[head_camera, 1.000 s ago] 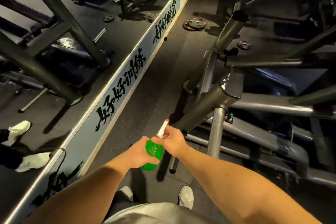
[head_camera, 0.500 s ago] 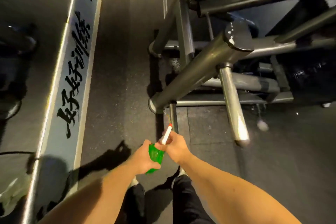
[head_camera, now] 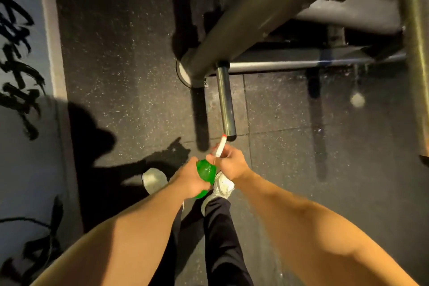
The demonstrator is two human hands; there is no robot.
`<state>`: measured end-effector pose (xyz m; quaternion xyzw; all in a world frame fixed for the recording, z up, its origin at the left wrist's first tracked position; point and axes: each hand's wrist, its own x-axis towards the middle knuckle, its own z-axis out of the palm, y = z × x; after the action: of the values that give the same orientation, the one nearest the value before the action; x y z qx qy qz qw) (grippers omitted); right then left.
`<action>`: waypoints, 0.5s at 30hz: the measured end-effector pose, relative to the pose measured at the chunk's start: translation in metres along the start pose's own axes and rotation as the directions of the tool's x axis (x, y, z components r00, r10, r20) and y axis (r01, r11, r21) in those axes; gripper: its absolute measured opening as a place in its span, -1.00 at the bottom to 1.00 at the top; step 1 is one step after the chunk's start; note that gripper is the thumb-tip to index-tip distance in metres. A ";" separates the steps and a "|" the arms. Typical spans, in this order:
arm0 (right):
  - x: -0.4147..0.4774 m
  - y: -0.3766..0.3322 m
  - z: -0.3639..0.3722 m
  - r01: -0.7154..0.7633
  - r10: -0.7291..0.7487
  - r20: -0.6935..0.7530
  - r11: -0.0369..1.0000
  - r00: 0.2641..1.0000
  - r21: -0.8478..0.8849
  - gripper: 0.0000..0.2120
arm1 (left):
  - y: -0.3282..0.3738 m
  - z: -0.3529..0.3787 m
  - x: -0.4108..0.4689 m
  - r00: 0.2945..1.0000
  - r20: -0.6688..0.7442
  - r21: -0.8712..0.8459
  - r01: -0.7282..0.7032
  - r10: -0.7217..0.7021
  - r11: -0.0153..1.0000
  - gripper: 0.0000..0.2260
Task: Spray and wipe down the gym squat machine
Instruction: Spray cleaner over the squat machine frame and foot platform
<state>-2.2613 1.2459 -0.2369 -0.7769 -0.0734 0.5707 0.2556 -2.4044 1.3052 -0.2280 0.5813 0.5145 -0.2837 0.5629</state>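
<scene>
The squat machine point(head_camera: 243, 18) slants its thick tube above its short steel peg point(head_camera: 225, 102); just below the peg's tip, the left hand point(head_camera: 190, 180) has fingers clamped round the green spray bottle point(head_camera: 205, 173); the right hand point(head_camera: 233, 165) curls its fingers on the white nozzle point(head_camera: 220, 147); best to aim the red tip squarely at the peg, close, then spray in short bursts.

A grey board with big black brush writing point(head_camera: 23, 158) is running along the dark speckled rubber floor point(head_camera: 127, 53).
</scene>
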 end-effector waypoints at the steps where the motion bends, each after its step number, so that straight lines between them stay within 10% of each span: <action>1: 0.007 0.004 -0.002 -0.015 0.015 0.002 1.000 1.000 -0.008 -0.84 | -0.001 0.003 0.008 1.000 0.022 0.003 0.008 -0.008 1.000 -0.49; 15: 0.058 -0.073 -0.006 0.131 -0.114 0.111 0.979 0.987 -0.153 -0.75 | 0.025 -0.043 0.043 0.997 -0.077 -0.154 -0.024 0.012 0.988 -0.49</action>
<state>-2.2238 1.3301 -0.2497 -0.7588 -0.1797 0.5849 0.2230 -2.3785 1.3617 -0.2491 0.5508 0.5507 -0.2157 0.5889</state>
